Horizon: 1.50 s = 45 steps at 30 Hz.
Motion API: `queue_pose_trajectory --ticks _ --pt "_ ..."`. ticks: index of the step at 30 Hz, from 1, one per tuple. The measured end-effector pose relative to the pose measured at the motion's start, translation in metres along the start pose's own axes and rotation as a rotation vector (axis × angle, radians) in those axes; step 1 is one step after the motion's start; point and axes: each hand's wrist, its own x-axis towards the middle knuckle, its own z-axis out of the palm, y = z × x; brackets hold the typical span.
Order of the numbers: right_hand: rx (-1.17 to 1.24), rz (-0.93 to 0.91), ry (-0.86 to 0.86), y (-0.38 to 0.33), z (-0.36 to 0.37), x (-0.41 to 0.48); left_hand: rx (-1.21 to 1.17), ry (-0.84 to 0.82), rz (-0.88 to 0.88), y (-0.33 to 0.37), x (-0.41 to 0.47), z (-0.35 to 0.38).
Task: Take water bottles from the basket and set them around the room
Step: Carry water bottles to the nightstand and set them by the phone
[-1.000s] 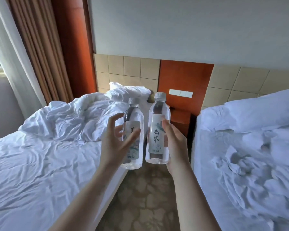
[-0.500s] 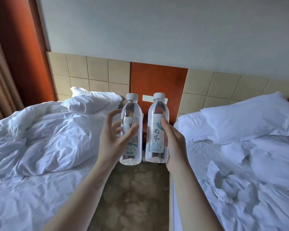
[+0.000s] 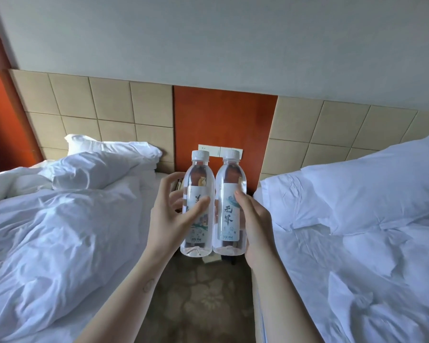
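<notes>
Bottles, one gripped in the left hand (image 3: 170, 219) and one (image 3: 229, 206) in the right hand (image 3: 255, 224), are carried upright and touching between two unmade beds (image 3: 60, 231), neither yet set down, the nightstand hidden behind them.

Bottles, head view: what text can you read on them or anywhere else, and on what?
"无界": large dark characters on the label of the right bottle, gripped by the right hand.
Left bottle label: one large character, half covered by the left hand's thumb, unreadable.
Small print at the foot of both labels: too blurred to read.
Switch plate on the wall: no legible marking.
</notes>
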Motion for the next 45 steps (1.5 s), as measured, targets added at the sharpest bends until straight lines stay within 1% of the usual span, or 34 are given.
queue_pose_trajectory --ticks 6,15,21,26,31,34,40,45 --pt "0.001 0.057 0.056 0.023 0.012 0.126 -0.007 -0.072 -0.040 -0.062 0.118 0.024" --pt "0.018 0.142 0.145 0.065 -0.021 0.294 -0.052 -0.159 -0.053 -0.154 0.253 0.104" --pt "-0.009 0.189 0.125 0.086 -0.052 0.425 -0.062 -0.119 -0.097 -0.217 0.347 0.171" --pt "-0.053 0.232 0.054 0.102 -0.066 0.516 -0.040 -0.076 -0.136 -0.258 0.415 0.207" --pt "-0.043 0.256 -0.041 0.126 -0.059 0.588 -0.021 -0.079 -0.187 -0.300 0.474 0.217" --pt "-0.054 0.249 -0.062 0.145 -0.046 0.631 -0.030 -0.095 -0.226 -0.333 0.512 0.215" --pt "-0.025 0.277 -0.003 0.192 -0.017 0.727 -0.023 -0.167 -0.272 -0.413 0.605 0.214" --pt "-0.028 0.293 0.090 0.237 0.007 0.803 0.000 -0.308 -0.304 -0.482 0.678 0.211"
